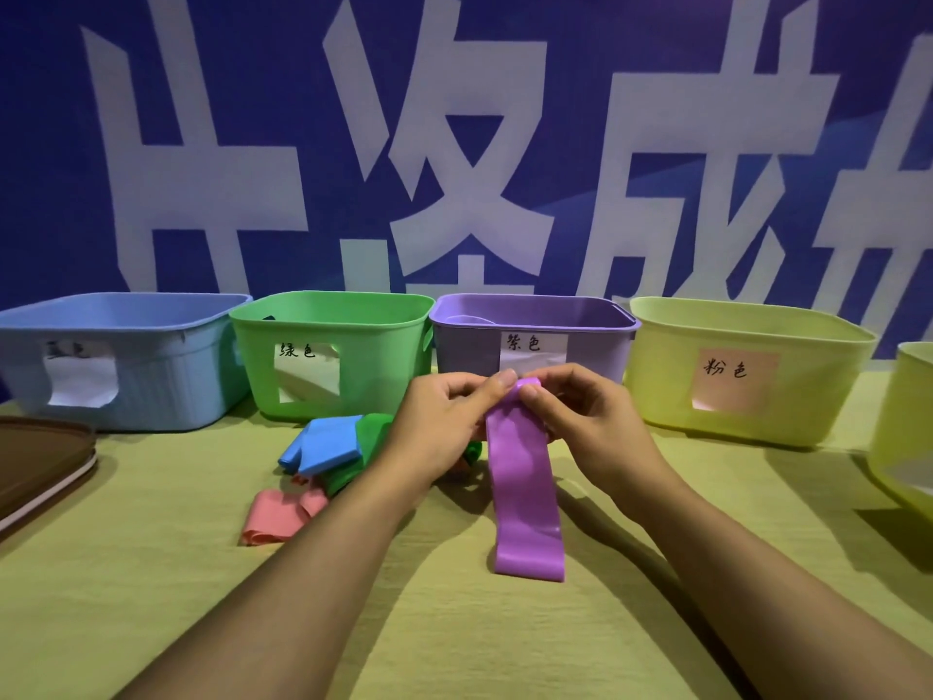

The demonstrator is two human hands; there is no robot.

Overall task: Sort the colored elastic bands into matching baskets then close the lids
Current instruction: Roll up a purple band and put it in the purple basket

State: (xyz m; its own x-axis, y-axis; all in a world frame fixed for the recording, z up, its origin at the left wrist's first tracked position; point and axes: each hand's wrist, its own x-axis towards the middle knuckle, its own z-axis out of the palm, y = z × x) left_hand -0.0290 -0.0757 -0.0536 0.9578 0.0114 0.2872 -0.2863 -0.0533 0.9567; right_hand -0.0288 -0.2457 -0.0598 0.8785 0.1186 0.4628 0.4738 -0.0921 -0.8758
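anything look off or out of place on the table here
One mismatch: the basket right of the purple basket is yellow-green, yet its pink paper label reads pink. Unsorted bands lie heaped in front of the green basket. Both hands pinch the purple band.

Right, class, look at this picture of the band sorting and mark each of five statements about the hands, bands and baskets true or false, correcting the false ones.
1. Both hands pinch the top of the purple band. True: the left hand and right hand hold it together.
2. The purple band lies inside the purple basket. False: it hangs in front of the basket, its lower end on the cloth.
3. Blue bands lie on the table in front of the green basket. True.
4. The green basket has its lid on. False: it is open at the top.
5. The blue basket stands to the right of the purple basket. False: it is the leftmost basket.
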